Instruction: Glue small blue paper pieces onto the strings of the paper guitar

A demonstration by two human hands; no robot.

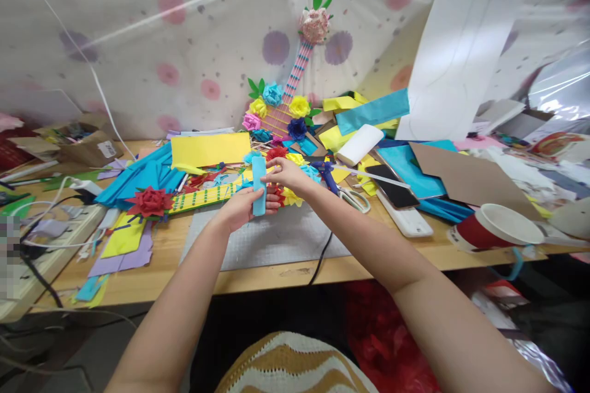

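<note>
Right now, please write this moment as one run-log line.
left hand: holding blue strip | right hand: at its edge | grey mat: below

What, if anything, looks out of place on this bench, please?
Two things: a pale stick by the blue glue gun lies across the phone, an odd place; and the red-and-white cup stands near the front edge of the bench, where it might be knocked.
</note>
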